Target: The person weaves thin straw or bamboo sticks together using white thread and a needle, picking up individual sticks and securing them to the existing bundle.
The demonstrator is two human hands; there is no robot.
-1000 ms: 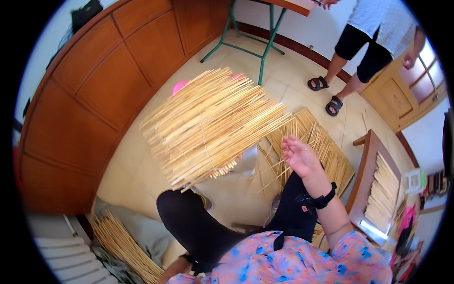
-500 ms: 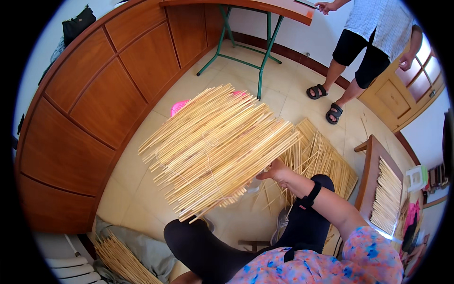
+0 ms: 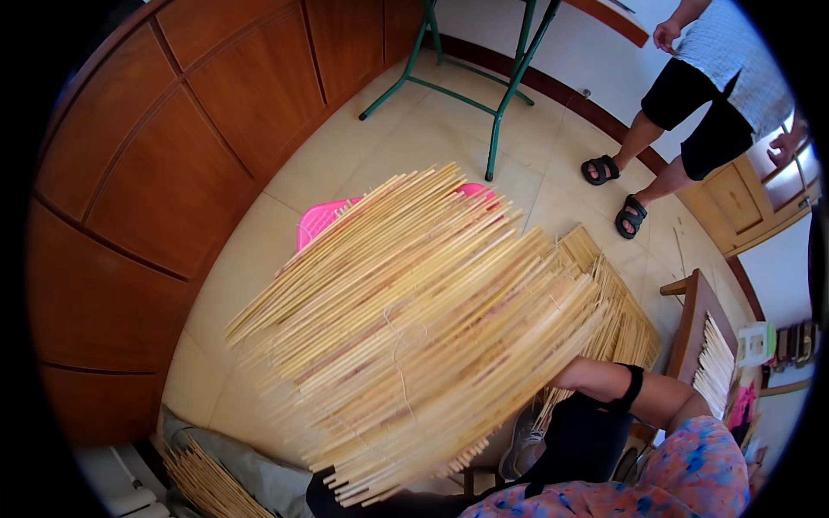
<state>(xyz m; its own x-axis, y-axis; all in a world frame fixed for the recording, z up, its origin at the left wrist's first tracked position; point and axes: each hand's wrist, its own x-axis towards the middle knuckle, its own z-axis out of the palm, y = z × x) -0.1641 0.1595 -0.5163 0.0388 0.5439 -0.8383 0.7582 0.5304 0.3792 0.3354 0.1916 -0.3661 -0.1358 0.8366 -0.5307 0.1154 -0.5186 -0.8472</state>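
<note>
A big fan-shaped bundle of thin pale bamboo sticks (image 3: 414, 337), tied with string, is held up close in front of me and fills the middle of the view. My right hand (image 3: 563, 373) reaches under its right edge. A black band sits on the wrist, and the fingers are hidden behind the sticks. My left hand is out of sight, hidden by the bundle. My dark trousers and flowered sleeve (image 3: 691, 466) show at the bottom.
A pink plastic item (image 3: 321, 221) lies on the tiled floor behind the bundle. More sticks lie on the floor (image 3: 617, 302), on a wooden rack (image 3: 715, 367) and at lower left (image 3: 203, 483). Green table legs (image 3: 496, 95) and a standing person in sandals (image 3: 682, 104) are beyond. Wood panelling (image 3: 173, 155) lines the left.
My right hand, free and open a second ago, has gone to the bundle's right edge and under it. The bundle has come closer to the camera.
</note>
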